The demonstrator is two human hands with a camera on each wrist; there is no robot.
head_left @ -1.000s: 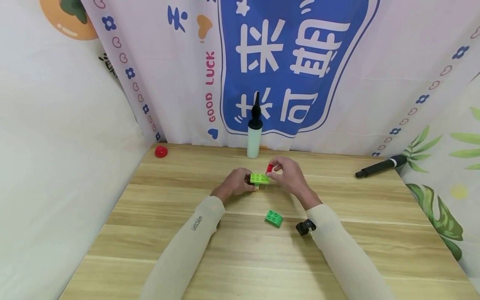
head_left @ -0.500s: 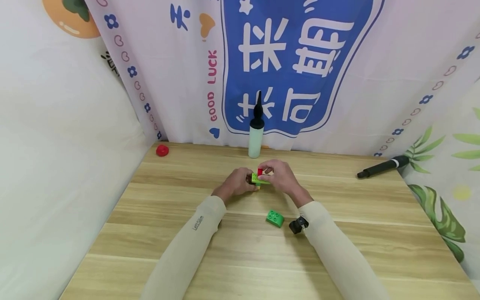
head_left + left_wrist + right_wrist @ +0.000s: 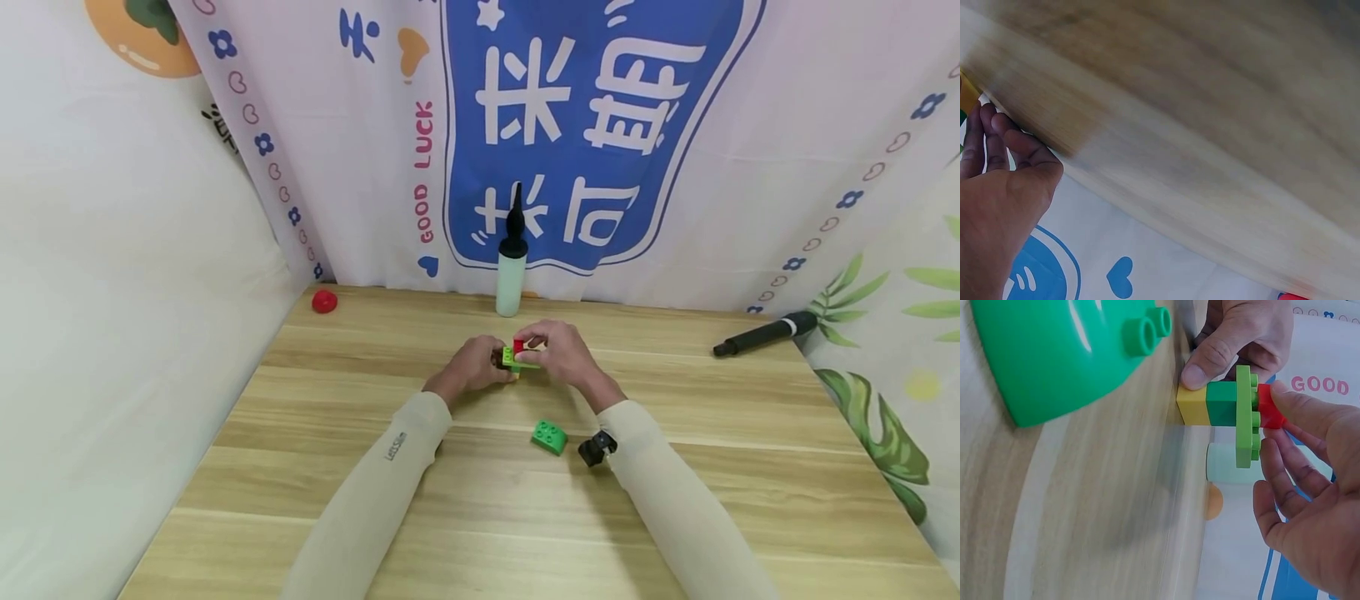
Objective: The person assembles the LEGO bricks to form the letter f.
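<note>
A small tower of toy building bricks stands on the wooden table: a yellow brick [image 3: 1192, 407] lowest, a dark green brick [image 3: 1221, 403] above it, and a lime plate [image 3: 1243, 440] across the top. My left hand [image 3: 474, 364] grips the tower's base, thumb against the yellow brick. Between thumb and fingers, my right hand [image 3: 562, 352] pinches a red brick [image 3: 1269, 407] against the studs near the plate's middle. Whether it is fully seated cannot be seen. In the left wrist view, only slivers of yellow and green show beyond my fingers.
Nearer me lies a loose green sloped brick [image 3: 549, 437]. Behind the tower stands a pale pump-like cylinder [image 3: 511, 283] with a black pointed top. A red round object [image 3: 324, 302] sits at the back left, a black microphone-like stick [image 3: 765, 335] at the right. Fabric [image 3: 360, 167] hangs behind.
My right hand has moved left, bringing the red brick from beside the plate's right end onto its middle. Over the last half second it has lowered slightly. The left hand keeps its hold.
</note>
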